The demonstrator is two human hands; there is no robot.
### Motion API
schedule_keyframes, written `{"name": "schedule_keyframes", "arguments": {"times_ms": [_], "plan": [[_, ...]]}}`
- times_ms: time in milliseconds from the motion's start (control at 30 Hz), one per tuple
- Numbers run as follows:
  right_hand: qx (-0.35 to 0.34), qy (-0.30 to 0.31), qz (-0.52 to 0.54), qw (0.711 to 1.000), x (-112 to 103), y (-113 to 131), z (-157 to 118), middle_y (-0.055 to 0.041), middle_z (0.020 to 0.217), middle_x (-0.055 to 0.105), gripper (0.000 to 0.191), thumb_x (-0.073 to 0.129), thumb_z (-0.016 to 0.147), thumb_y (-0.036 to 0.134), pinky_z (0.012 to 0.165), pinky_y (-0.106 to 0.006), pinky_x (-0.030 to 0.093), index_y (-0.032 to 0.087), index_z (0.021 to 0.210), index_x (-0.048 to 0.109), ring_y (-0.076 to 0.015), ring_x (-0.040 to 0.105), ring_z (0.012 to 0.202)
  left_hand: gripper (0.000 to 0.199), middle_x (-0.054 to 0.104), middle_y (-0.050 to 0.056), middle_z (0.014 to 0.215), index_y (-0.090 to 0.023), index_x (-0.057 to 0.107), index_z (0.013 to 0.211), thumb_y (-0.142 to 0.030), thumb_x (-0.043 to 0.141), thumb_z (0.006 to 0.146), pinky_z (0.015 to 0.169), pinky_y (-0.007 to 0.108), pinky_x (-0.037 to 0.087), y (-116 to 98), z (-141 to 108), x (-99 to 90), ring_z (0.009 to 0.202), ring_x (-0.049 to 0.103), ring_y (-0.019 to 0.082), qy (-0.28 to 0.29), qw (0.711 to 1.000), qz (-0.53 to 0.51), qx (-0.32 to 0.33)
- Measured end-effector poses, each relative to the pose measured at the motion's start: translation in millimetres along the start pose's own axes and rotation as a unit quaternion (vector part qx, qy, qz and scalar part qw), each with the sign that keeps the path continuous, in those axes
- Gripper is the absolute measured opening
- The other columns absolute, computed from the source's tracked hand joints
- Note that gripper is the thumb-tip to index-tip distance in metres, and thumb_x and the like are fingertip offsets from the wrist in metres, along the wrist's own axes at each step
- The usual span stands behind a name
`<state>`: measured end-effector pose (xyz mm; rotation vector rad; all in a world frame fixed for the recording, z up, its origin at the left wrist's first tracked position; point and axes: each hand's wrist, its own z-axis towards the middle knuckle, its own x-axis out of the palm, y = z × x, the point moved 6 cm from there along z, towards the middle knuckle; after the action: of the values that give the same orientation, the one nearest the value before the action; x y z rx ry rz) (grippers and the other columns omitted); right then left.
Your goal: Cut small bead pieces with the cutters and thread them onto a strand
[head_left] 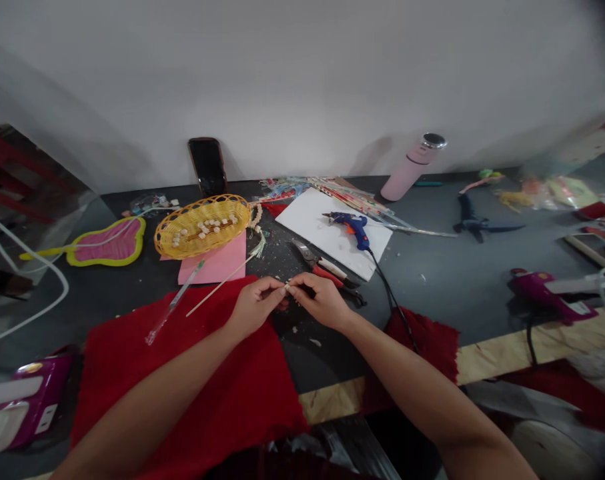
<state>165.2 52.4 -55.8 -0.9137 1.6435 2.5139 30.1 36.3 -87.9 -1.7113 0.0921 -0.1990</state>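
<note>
My left hand (pixel 258 303) and my right hand (pixel 318 299) meet above the dark table, fingertips pinched together. Between them is a tiny pale piece (pixel 287 287), too small to name, gripped from both sides. Just left of my left hand, a thin stick (pixel 217 288) lies across the red cloth (pixel 182 380) and a pink sheet (pixel 227 260). Beyond my hands, pliers with red and white handles (pixel 327 268) rest on the table. A yellow woven basket (pixel 169 250) holds several small whitish pieces (pixel 209 228).
A blue glue gun (pixel 351 228) lies on a white board (pixel 307 217), its cord running toward me. A pink bottle (pixel 407 175) and a phone (pixel 207 165) stand near the wall. Wrapped sticks (pixel 352 197) lie behind the board. Purple power strips (pixel 42 400) flank both sides.
</note>
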Motion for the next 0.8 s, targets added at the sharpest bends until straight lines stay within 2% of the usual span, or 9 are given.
{"name": "schedule_keyframes", "arguments": {"times_ms": [200, 333, 467, 567, 667, 800], "plan": [[-0.006, 0.005, -0.020, 1.000, 1, -3, -2, -0.0017, 0.082, 0.063, 0.012, 0.049, 0.090, 0.024, 0.070, -0.025, 0.046, 0.020, 0.090, 0.060, -0.0132, 0.058, 0.075, 0.016, 0.062, -0.001, 0.072, -0.017, 0.065, 0.080, -0.033, 0.062, 0.077, 0.062, 0.026, 0.055, -1, 1, 0.3, 0.065, 0.063, 0.013, 0.006, 1.000, 0.011, -0.003], [-0.034, 0.012, -0.123, 0.992, -5, -4, -2, -0.0035, 0.086, 0.063, 0.014, 0.047, 0.091, 0.024, 0.073, -0.026, 0.044, 0.020, 0.093, 0.059, -0.0144, 0.058, 0.079, 0.020, 0.063, 0.000, 0.072, -0.017, 0.064, 0.081, -0.036, 0.064, 0.076, 0.061, 0.026, 0.055, 1, 1, -1.5, 0.064, 0.063, 0.013, -0.005, 1.000, -0.016, -0.021], [-0.065, 0.034, -0.292, 0.954, -11, -1, 0, -0.0056, 0.083, 0.063, 0.017, 0.044, 0.091, 0.022, 0.074, -0.029, 0.042, 0.018, 0.089, 0.061, -0.0172, 0.056, 0.080, 0.023, 0.066, 0.002, 0.077, -0.016, 0.063, 0.083, -0.037, 0.066, 0.074, 0.060, 0.026, 0.056, 2, 2, -4.7, 0.063, 0.063, 0.012, -0.021, 0.996, -0.068, -0.045], [-0.087, 0.063, -0.364, 0.925, -7, 2, 0, -0.0062, 0.079, 0.062, 0.017, 0.046, 0.090, 0.020, 0.072, -0.030, 0.040, 0.018, 0.086, 0.063, -0.0183, 0.053, 0.077, 0.025, 0.067, 0.003, 0.077, -0.015, 0.063, 0.086, -0.036, 0.068, 0.073, 0.059, 0.025, 0.056, 2, 3, -6.0, 0.062, 0.062, 0.011, -0.023, 0.992, -0.105, -0.061], [-0.097, 0.081, -0.378, 0.917, -3, 1, -1, -0.0062, 0.078, 0.061, 0.017, 0.047, 0.089, 0.018, 0.073, -0.031, 0.040, 0.018, 0.088, 0.064, -0.0186, 0.052, 0.077, 0.024, 0.067, 0.003, 0.076, -0.015, 0.062, 0.086, -0.034, 0.069, 0.072, 0.058, 0.025, 0.057, 2, 4, -6.8, 0.062, 0.062, 0.011, -0.023, 0.988, -0.135, -0.067], [-0.074, 0.056, -0.338, 0.937, -11, -7, -2, -0.0067, 0.086, 0.063, 0.018, 0.046, 0.090, 0.021, 0.078, -0.031, 0.042, 0.020, 0.095, 0.064, -0.0187, 0.055, 0.083, 0.024, 0.067, 0.003, 0.077, -0.015, 0.062, 0.086, -0.033, 0.070, 0.072, 0.059, 0.025, 0.057, 3, 5, -7.3, 0.064, 0.063, 0.011, -0.023, 0.985, -0.154, -0.071]]}}
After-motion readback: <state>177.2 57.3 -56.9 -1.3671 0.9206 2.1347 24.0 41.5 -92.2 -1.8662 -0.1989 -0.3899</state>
